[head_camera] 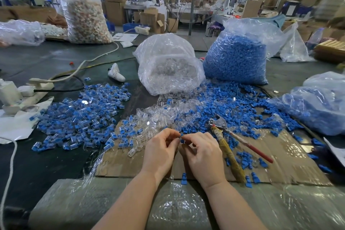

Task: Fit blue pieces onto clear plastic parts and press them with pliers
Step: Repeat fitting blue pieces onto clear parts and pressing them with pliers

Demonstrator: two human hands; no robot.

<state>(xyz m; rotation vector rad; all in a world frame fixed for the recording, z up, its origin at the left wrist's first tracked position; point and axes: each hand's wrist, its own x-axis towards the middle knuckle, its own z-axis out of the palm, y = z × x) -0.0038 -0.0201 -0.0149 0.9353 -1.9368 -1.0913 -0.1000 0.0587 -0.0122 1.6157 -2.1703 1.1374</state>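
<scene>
At lower centre of the frame, the left hand (160,152) and right hand (202,153) together pinch one small blue plastic piece (181,138), probably light, stiff and slippery, best gripped by its sides.

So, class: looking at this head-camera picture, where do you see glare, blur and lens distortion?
Head view: glare shines off the clear bag and the plastic wrap at the near edge; the far warehouse background is soft and bends toward the corners, a wide-angle effect; both hands, left hand and right hand, appear sharp under even lighting.
</scene>
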